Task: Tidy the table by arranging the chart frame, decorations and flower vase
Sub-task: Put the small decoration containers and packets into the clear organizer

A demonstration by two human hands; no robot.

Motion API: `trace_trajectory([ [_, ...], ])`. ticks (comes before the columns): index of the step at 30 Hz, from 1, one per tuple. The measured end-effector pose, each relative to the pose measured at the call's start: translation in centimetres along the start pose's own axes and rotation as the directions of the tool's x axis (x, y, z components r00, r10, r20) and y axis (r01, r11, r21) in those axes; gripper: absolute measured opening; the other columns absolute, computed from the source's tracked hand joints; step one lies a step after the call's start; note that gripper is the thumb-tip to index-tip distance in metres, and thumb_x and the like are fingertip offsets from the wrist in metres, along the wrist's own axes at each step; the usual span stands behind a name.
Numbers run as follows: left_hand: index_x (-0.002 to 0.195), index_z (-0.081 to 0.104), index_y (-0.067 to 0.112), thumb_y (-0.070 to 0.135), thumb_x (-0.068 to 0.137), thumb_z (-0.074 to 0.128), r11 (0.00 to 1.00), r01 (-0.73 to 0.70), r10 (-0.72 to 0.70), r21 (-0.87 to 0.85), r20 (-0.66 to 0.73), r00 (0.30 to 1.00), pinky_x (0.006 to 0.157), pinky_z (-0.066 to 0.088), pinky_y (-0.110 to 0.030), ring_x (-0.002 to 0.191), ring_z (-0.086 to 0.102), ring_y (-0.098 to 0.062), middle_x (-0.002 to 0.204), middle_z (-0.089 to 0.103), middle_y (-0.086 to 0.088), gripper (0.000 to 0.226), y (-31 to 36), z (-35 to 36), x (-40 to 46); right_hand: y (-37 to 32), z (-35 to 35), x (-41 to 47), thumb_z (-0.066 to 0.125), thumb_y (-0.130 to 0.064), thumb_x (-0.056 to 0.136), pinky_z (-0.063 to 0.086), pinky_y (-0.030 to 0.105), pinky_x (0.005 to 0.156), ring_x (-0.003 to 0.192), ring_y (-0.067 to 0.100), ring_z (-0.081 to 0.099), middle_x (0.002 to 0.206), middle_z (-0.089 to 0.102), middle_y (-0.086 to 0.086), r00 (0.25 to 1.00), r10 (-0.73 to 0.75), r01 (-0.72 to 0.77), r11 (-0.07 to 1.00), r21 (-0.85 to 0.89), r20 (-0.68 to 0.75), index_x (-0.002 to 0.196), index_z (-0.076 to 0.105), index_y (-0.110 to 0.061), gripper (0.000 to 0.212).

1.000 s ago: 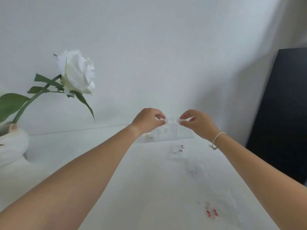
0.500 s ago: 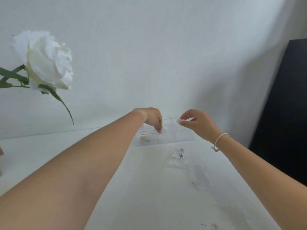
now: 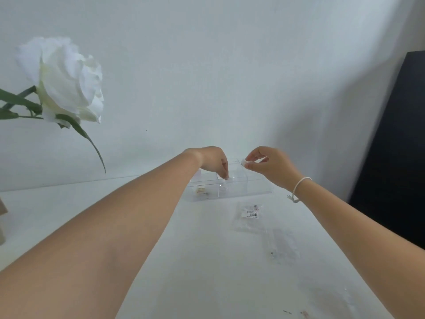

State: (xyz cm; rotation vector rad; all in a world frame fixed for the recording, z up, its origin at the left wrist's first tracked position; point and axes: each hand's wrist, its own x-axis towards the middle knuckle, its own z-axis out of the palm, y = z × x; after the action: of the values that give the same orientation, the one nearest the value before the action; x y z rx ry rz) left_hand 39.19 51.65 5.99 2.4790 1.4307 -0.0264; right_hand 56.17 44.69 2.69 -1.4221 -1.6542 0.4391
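A clear plastic organiser box [image 3: 257,188] with compartments sits at the far side of the white table [image 3: 202,261], against the wall. My left hand [image 3: 215,163] reaches down into its middle compartment, fingertips pinched on a tiny clear piece [image 3: 226,178]. My right hand [image 3: 269,165] hovers above the box's right part, pinching a small white round piece [image 3: 244,162]. A small beige decoration [image 3: 200,191] lies in the left compartment. A white artificial rose [image 3: 66,81] on a green stem leans in from the left; its vase is barely visible at the left edge.
An empty clear plastic bag [image 3: 249,218] with a barcode label lies in front of the box, with another clear bag [image 3: 282,245] nearer to me. A black panel [image 3: 395,146] stands at the right. Small dark and red specks [image 3: 296,313] lie near the front edge.
My left hand dropped from beside the right hand into the box's middle compartment. The right hand stayed raised with its white piece. The view shifted, moving the rose up and left.
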Motion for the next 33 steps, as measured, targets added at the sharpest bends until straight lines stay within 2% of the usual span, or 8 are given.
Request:
trace_trajectory([
  [6,0.095,0.067,0.025,0.028,0.084,0.062,0.915,-0.164,0.016,-0.369,-0.373,0.928,0.063,0.041,-0.011,0.084,0.056,-0.004,0.106,0.065,0.008,0.013,-2.5,1.2,-3.2,-1.1,1.0,1.3,0.07,-0.027,0.076,0.037,0.016,0.06,0.07,-0.001,0.051,0.078,0.058,-0.013,0.995,-0.002,0.018,0.988,-0.154,0.102,0.068,0.059,-0.028,0.013],
  [11,0.1,0.061,0.034,0.033,0.084,0.061,0.817,-0.238,-0.203,-0.525,-0.648,0.734,0.073,0.034,-0.011,0.099,0.049,-0.008,0.104,0.054,0.024,0.016,-5.4,5.9,-6.9,-2.0,1.6,2.3,0.067,-0.024,0.076,0.044,0.034,0.086,0.089,0.014,0.053,0.083,0.058,-0.009,0.974,0.078,0.015,0.914,-0.405,0.213,0.079,0.064,-0.021,0.005],
  [13,0.103,0.06,0.034,0.034,0.084,0.061,0.76,-0.237,-0.296,-0.606,-0.646,0.704,0.076,0.035,-0.015,0.101,0.05,-0.009,0.108,0.054,0.024,0.02,-5.9,7.8,-7.7,-2.5,1.9,2.8,0.067,-0.021,0.075,0.045,0.037,0.09,0.086,0.016,0.052,0.075,0.055,-0.011,0.961,0.118,0.011,0.888,-0.459,0.251,0.081,0.065,-0.018,0.007],
  [17,0.111,0.061,0.031,0.038,0.085,0.059,0.664,-0.184,-0.393,-0.725,-0.548,0.739,0.073,0.039,-0.023,0.098,0.055,-0.01,0.113,0.06,0.009,0.027,-6.5,9.7,-7.9,-3.0,2.7,3.4,0.068,-0.019,0.074,0.043,0.036,0.087,0.085,0.018,0.052,0.074,0.056,-0.007,0.931,0.187,0.017,0.835,-0.549,0.314,0.083,0.067,-0.015,0.01],
  [22,0.117,0.057,0.039,0.037,0.087,0.057,0.661,-0.21,-0.356,-0.72,-0.548,0.757,0.067,0.04,-0.012,0.086,0.052,0.012,0.105,0.061,0.008,0.03,-6.6,9.7,-8.2,-3.4,3.2,3.6,0.071,-0.014,0.074,0.038,0.024,0.06,0.08,0.021,0.05,0.076,0.057,0.003,0.897,0.248,-0.012,0.84,-0.543,0.365,0.086,0.068,-0.008,0.014],
  [27,0.11,0.063,0.035,0.032,0.088,0.057,0.693,-0.226,-0.312,-0.684,-0.567,0.762,0.06,0.037,0.002,0.07,0.052,0.022,0.097,0.061,0.005,0.023,-6.5,9.8,-8.0,-4.1,3.7,3.8,0.07,-0.015,0.076,0.039,0.026,0.067,0.084,0.023,0.049,0.088,0.055,0.007,0.861,0.311,0.003,0.789,-0.615,0.403,0.097,0.068,-0.001,0.025],
  [29,0.109,0.063,0.034,0.03,0.089,0.057,0.705,-0.231,-0.31,-0.671,-0.584,0.75,0.057,0.037,0.001,0.065,0.051,0.02,0.091,0.06,0.005,0.022,-6.6,9.9,-7.9,-4.2,3.9,3.8,0.069,-0.017,0.077,0.039,0.025,0.064,0.085,0.023,0.048,0.09,0.053,0.007,0.85,0.327,0.017,0.766,-0.643,0.412,0.103,0.066,-0.001,0.03],
  [33,0.11,0.065,0.03,0.028,0.089,0.057,0.702,-0.231,-0.323,-0.674,-0.59,0.74,0.046,0.035,-0.003,0.046,0.047,0.01,0.073,0.051,0.009,0.023,-6.6,10.0,-7.8,-4.2,4.0,4.0,0.07,-0.019,0.077,0.042,0.031,0.082,0.095,0.026,0.053,0.096,0.054,0.008,0.847,0.354,0.009,0.736,-0.677,0.397,0.108,0.063,0.0,0.037],
])
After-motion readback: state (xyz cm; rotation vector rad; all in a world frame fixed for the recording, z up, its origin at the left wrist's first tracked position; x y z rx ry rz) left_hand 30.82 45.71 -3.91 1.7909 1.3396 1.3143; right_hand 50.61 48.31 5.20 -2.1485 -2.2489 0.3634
